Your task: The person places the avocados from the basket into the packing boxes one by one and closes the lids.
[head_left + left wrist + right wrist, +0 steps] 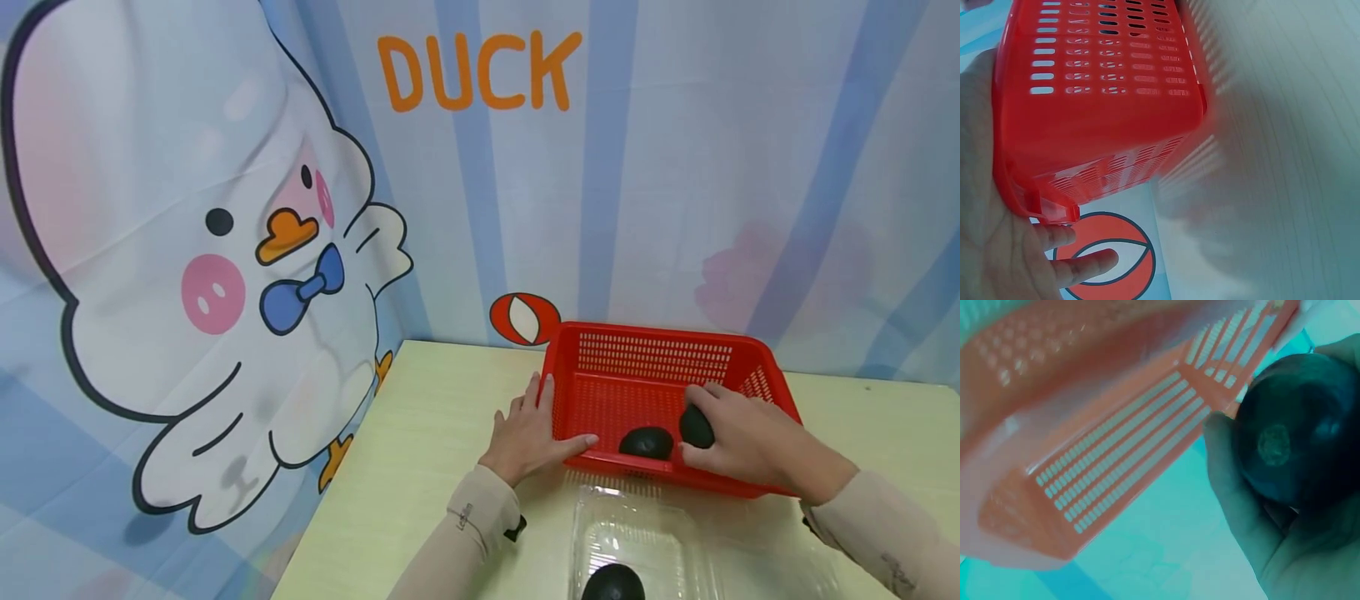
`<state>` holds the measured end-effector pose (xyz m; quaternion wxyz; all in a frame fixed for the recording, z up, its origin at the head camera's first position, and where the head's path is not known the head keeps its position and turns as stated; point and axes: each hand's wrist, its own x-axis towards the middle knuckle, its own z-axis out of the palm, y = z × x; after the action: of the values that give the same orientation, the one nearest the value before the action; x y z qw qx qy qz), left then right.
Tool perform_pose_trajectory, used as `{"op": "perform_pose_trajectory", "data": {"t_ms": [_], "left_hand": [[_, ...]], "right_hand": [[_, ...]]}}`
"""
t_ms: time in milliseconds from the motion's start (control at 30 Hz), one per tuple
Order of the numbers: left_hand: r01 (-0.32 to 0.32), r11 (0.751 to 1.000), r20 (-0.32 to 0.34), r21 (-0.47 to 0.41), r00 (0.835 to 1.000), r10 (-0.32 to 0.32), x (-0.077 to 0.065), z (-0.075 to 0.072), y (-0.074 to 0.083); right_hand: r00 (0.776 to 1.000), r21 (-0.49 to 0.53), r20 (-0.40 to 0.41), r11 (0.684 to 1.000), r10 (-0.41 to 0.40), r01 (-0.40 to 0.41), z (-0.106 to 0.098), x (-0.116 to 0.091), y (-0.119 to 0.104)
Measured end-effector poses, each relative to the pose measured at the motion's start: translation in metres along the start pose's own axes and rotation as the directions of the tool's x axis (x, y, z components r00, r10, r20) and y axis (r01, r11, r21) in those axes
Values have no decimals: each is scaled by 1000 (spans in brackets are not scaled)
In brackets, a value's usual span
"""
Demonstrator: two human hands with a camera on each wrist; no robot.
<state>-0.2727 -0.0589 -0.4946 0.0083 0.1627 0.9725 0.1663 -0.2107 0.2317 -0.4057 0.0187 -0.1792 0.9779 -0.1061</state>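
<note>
Right hand (742, 437) has its fingers curled round a dark oval fruit (697, 427) at the red basket (652, 332), left hand (527, 439) is just resting straight-fingered against its side. Second fruit (647, 443) lies inside, third fruit (613, 583) is in a clear tray (641, 533) on the counter (442, 400).

Clear tray (647, 533) and its dark rounded object (613, 583), cut off at head view's bottom

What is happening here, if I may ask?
A person's right hand grips a dark avocado over the red plastic basket; the left hand rests against its near left corner. A second avocado lies inside, and a third avocado shows in the clear plastic tray in front.
</note>
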Motion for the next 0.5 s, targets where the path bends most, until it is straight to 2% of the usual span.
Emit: {"op": "perform_pose_trajectory", "data": {"t_ms": [200,400,500], "left_hand": [[-1,1000,-7,21,1000,1,0,-1,1],[0,1000,-15,21,1000,0,-1,0,1],[0,1000,-22,21,1000,0,-1,0,0]], "right_hand": [[999,-5,-18,999,-49,48,7,-20,-24],[997,-4,19,997,-81,81,20,-38,-40],[993,2,64,995,-103,103,30,-43,-45]]}}
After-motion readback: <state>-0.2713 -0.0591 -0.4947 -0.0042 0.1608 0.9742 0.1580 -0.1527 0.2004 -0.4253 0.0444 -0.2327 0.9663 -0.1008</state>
